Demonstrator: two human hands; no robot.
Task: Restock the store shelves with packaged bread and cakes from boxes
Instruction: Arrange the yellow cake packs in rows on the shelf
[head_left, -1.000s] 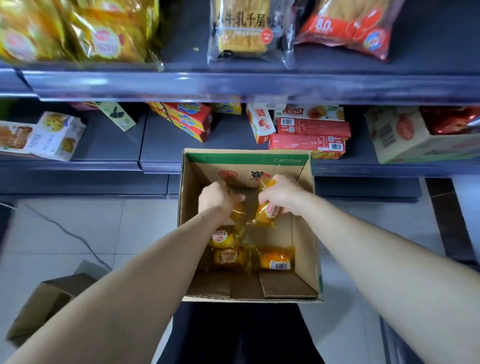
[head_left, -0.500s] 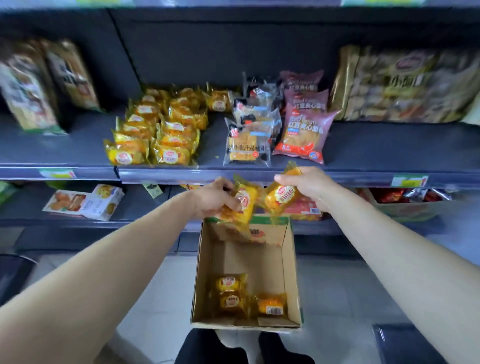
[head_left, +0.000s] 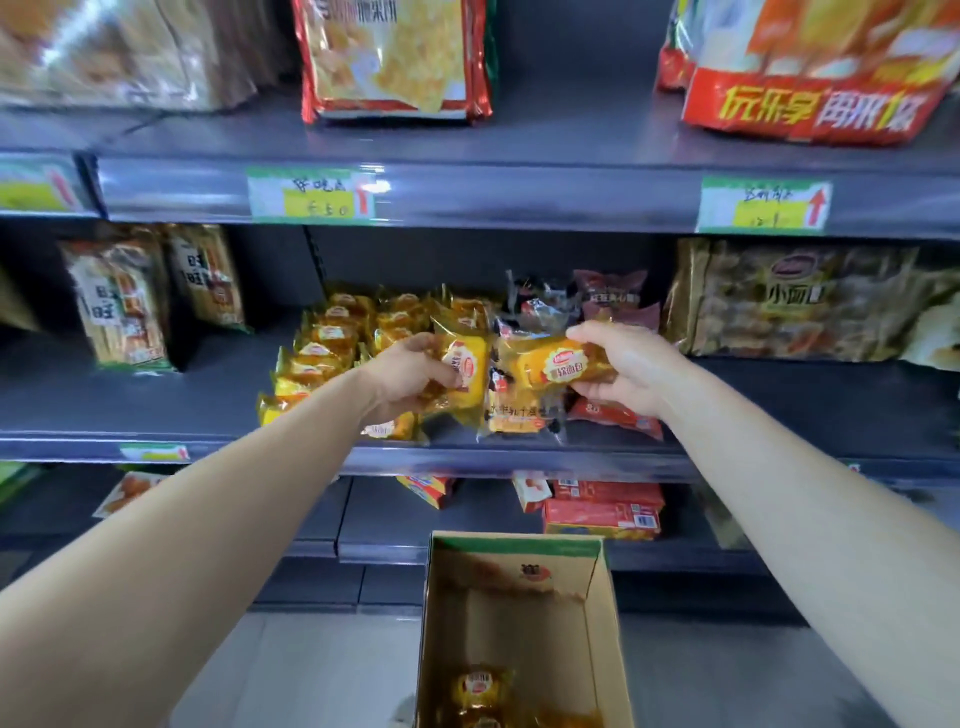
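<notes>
Above the front edge of the middle shelf (head_left: 156, 415), gripping one bread pack (head_left: 467, 366) in the left hand (head_left: 405, 374), thumb and fingers curled round its left side, with the yellow wrapper standing nearly upright and its round label turned to the right. Just beside it, pinching a second bread pack (head_left: 553, 361) in the right hand (head_left: 628, 366), fingers over the top edge and thumb underneath, lying lengthwise with its label toward the camera. Both held close together in the air in front of the stocked goods, not yet set down. Behind and to the left of the left hand, rows of matching yellow packs (head_left: 332, 338) running from the front of the shelf to the back. Directly below the two held packs, a clear-wrapped cake (head_left: 519, 418); under the right hand, a red wrapper (head_left: 618, 415). Farther right on the same shelf, a large brown bag (head_left: 789, 301); far left, two tall upright snack bags (head_left: 124, 306). Overhead on the upper shelf (head_left: 519, 195), a green and yellow price tag (head_left: 311, 195), with handwriting too blurred to read. Low down between the forearms, an open cardboard box (head_left: 605, 623) with a few spare packs (head_left: 478, 688) at its near end. Behind the box on the lower shelf (head_left: 384, 525), stacked red cartons (head_left: 602, 512).
</notes>
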